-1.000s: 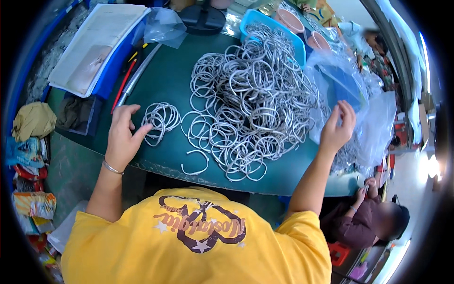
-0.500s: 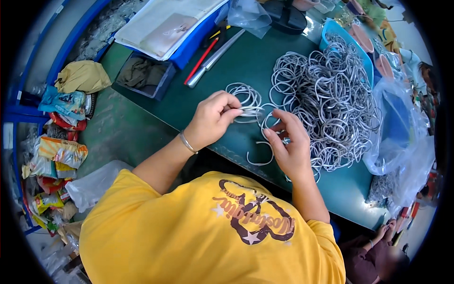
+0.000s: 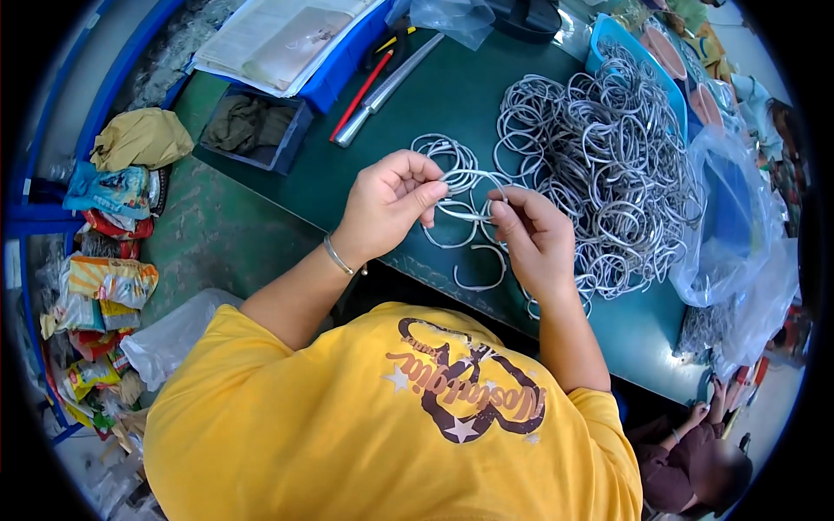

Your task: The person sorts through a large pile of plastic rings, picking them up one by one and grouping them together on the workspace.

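Left hand [image 3: 395, 204]: fingers pinching a ring [image 3: 473, 172]
Right hand [image 3: 534, 239]: fingers pinching it too, likely steadying
Ring pile [image 3: 612, 165]: close, probably for reach

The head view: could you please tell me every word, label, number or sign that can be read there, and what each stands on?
Yellow shirt: large decorative lettering, which I will not copy out.
Orange-and-white package: print too small and blurred to read.
Papers at the upper left: any writing is too blurred to read.
Pile of silvery rings: no text shows.
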`<state>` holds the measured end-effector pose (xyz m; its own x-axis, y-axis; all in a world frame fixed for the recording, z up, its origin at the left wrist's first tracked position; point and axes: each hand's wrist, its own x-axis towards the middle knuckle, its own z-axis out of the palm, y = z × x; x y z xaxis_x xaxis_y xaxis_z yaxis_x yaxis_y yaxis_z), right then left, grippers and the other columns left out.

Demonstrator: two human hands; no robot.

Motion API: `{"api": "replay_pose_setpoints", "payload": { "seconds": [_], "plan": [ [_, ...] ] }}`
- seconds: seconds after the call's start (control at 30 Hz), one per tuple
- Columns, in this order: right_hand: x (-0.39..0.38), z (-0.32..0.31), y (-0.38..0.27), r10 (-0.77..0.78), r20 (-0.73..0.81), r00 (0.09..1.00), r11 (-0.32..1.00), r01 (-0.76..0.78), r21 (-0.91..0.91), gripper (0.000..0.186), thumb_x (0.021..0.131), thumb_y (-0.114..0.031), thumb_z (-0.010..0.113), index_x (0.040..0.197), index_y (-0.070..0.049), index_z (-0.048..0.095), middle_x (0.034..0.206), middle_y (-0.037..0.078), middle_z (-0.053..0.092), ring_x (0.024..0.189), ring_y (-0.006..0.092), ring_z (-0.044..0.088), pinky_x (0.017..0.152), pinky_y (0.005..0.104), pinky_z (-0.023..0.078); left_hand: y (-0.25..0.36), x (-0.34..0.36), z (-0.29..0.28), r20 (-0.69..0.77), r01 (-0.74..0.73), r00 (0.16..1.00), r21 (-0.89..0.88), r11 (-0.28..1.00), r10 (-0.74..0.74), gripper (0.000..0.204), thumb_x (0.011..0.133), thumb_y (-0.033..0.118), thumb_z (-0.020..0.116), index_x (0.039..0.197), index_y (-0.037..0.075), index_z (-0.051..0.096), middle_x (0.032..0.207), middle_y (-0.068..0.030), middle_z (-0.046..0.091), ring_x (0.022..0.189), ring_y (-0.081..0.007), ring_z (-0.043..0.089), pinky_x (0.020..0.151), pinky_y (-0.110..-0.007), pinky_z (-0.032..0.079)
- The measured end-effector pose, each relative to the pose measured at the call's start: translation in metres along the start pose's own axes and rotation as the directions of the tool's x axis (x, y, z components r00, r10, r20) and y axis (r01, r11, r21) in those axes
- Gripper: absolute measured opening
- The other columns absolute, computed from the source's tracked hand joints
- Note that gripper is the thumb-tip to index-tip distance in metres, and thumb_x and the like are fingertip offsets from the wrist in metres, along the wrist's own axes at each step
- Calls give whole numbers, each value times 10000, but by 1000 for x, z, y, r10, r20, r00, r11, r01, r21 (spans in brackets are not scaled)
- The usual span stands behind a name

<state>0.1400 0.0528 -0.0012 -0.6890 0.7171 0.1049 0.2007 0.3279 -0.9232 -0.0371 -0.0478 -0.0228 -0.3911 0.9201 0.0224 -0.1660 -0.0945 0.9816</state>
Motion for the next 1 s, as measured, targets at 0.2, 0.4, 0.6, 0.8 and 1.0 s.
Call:
{"api": "replay_pose_setpoints", "payload": {
  "seconds": [0.2,0.4,0.6,0.8,1.0],
  "plan": [
    [-10,-5,-10,-179,-120,976,981,168,-100,83,827,-24,668,908,-4,665,700,80,596,583,185,548,536,266,419,5,-1,5,36,24,999,7,1000,-24,86,921,63,590,959,-14,586,779,-37,606,600,-64,562,548,-188,483],
    [-19,-15,-5,-497,-167,852,842,427,-329,187,753,57,700,928,-7,679,826,108,637,689,214,622,603,267,493,9,-4,19,84,148,988,-273,950,-130,217,961,130,540,1073,-39,615,829,-81,642,618,-95,589,555,-214,511],
    [-30,-25,2,-457,-238,857,878,393,-273,225,774,152,598,939,13,662,976,139,630,769,195,629,654,253,506,22,-4,25,184,124,978,-135,983,-98,287,887,-12,583,1171,-55,593,874,-106,656,664,-120,631,601,-228,541],
    [-37,-24,-1,122,-228,966,909,-16,417,193,908,42,542,1093,37,599,1006,86,615,796,100,603,697,200,491,23,-4,30,181,83,981,-103,991,-63,224,840,-58,620,1064,-56,629,863,-110,672,679,-129,654,622,-223,545],
    [-36,-28,2,-149,-339,929,987,163,14,134,818,37,668,949,11,668,898,85,633,718,116,602,618,209,464,13,-4,29,222,7,975,-85,996,12,188,875,-12,622,1059,-48,640,877,-85,678,747,-124,670,674,-228,558]
  ]
}}
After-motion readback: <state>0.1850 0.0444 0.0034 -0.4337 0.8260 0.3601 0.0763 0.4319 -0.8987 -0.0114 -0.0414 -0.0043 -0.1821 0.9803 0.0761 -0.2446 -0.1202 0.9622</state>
